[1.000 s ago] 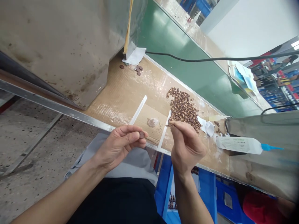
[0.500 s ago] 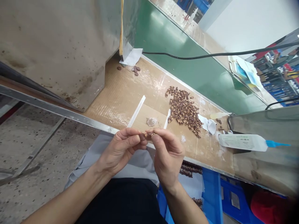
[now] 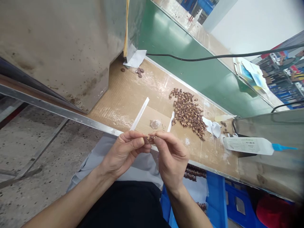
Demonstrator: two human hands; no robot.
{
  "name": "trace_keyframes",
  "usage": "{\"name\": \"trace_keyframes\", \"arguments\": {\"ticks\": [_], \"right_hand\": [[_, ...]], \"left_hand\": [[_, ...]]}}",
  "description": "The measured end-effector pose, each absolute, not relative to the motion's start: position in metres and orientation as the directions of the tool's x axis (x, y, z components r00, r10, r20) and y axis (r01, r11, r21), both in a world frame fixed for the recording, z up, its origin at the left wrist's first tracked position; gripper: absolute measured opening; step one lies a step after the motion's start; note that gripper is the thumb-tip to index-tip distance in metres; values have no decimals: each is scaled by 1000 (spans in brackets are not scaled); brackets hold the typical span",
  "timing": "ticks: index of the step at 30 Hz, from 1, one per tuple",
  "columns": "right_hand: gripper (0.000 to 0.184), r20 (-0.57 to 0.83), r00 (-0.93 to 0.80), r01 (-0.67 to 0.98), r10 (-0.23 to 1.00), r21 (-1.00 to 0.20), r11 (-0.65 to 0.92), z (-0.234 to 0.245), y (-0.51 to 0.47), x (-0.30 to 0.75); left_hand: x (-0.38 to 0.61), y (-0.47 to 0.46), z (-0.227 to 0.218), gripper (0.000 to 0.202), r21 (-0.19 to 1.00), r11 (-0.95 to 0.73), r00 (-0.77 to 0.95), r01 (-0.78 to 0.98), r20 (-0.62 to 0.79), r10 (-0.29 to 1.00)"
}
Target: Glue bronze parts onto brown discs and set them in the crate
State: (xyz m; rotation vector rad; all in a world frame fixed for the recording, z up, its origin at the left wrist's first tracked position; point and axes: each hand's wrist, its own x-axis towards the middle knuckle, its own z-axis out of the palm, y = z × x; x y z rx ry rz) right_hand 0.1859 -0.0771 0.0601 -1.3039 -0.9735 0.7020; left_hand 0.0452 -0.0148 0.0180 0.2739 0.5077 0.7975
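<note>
Just over the front edge of the workbench, my left hand [image 3: 125,150] and my right hand [image 3: 169,155] meet fingertip to fingertip. Between them they pinch a small brown and gold piece [image 3: 149,138], mostly hidden by the fingers; its exact kind cannot be made out. Beyond the fingers a small clear round dish [image 3: 155,123] sits on a cardboard square, with tiny gold bits [image 3: 163,127] beside it. To the right spreads a large heap of small brown and gold pieces [image 3: 188,112].
A plastic bottle with a blue nozzle [image 3: 249,145] lies at the right, near crumpled white paper [image 3: 213,127]. Brown discs [image 3: 140,72] lie at the far left by a metal box [image 3: 59,53]. A black cable [image 3: 190,59] crosses behind. A blue crate [image 3: 216,196] stands below the bench.
The view has shifted slightly. Both hands keep their pinch, fingertips still together; less of the brown piece shows between them now.
</note>
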Motion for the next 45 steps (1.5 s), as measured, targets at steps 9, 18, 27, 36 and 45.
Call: {"name": "trace_keyframes", "arguments": {"ticks": [9,18,27,36,45], "right_hand": [[20,327,405,269,854,-935,231,60,-77,190],[37,595,250,517,764,-749,414,55,-74,200],[39,602,212,498,769,-744,445,58,-74,205],[42,645,176,550,743,-691,470,57,-75,206],[45,628,203,548,752,-709,444,48,-79,210]], "left_hand": [[44,-15,23,23,426,673,583,-605,-339,739],[41,-17,35,22,467,678,552,-569,-394,735],[38,-19,41,21,480,701,555,-528,-429,713],[39,-18,45,21,552,680,509,-484,-454,731],[48,-20,43,27,554,680,472,-480,-491,732]]}}
